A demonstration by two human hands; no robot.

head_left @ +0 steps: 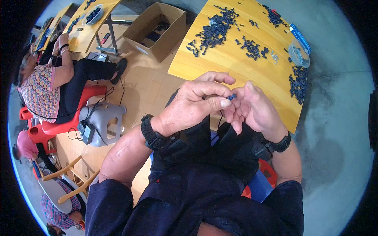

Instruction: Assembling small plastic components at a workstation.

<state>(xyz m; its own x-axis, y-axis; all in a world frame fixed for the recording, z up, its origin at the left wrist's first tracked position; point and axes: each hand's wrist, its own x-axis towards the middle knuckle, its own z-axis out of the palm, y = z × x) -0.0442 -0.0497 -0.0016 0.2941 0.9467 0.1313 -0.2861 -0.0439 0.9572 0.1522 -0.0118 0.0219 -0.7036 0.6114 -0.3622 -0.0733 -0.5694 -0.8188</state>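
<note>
In front of my lap, at the near edge of the yellow wooden table [193,59], both my hands are close together. My left hand [193,98] is closed in a pinch, thumb against index finger, on a small dark blue plastic piece [232,96]. Facing it, my right hand [258,108] is cupped palm up, fingers stretched and thumb raised, right beside the piece. I see nothing held in the right palm. Many similar dark pieces lie on the table beyond: a large heap [220,29], a smaller heap [252,48] and a cluster along the right edge [298,84].
A clear tub [298,54] with small light parts stands at the table's right edge by a blue-and-white box [300,38]. An open cardboard box [157,31] sits on the floor to the left. Past a grey stool [102,122], a seated person [43,86] works at another table.
</note>
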